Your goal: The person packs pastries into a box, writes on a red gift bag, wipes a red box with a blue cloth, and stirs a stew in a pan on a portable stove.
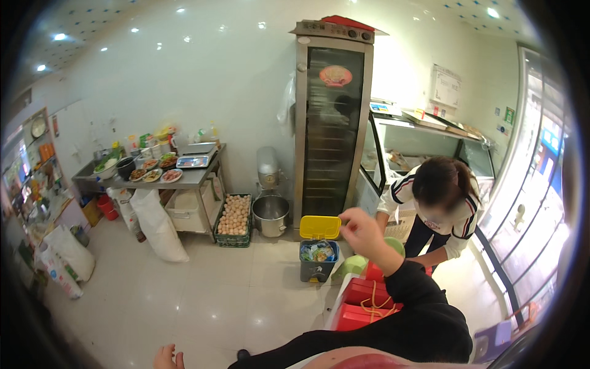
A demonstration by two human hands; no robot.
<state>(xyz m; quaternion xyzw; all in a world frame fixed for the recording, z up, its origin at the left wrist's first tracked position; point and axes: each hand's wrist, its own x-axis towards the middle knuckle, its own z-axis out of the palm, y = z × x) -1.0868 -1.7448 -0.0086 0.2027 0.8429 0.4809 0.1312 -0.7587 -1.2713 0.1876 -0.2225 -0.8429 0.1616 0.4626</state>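
Note:
My right hand (366, 235), in a black sleeve, is raised with its fingers curled. In the picture it lies beside the raised yellow lid (320, 227) of a grey pedal bin (318, 270) full of plastic waste. Whether anything small is pinched between the fingertips I cannot tell. Under my right forearm are red gift boxes (364, 293) with yellow cord handles (375, 302), on a white surface (339, 300). At the bottom edge shows part of my left hand (168, 359), low over the floor, fingers apart and nothing visible in it.
A co-worker (438, 207) bends over the boxes' far end, beside a green stool (352, 267). Behind stand a glass-door proofing cabinet (334, 133), a display case (415, 138), a mixer (271, 212), an egg crate (234, 217) and a steel table (193, 177) with dishes and scale.

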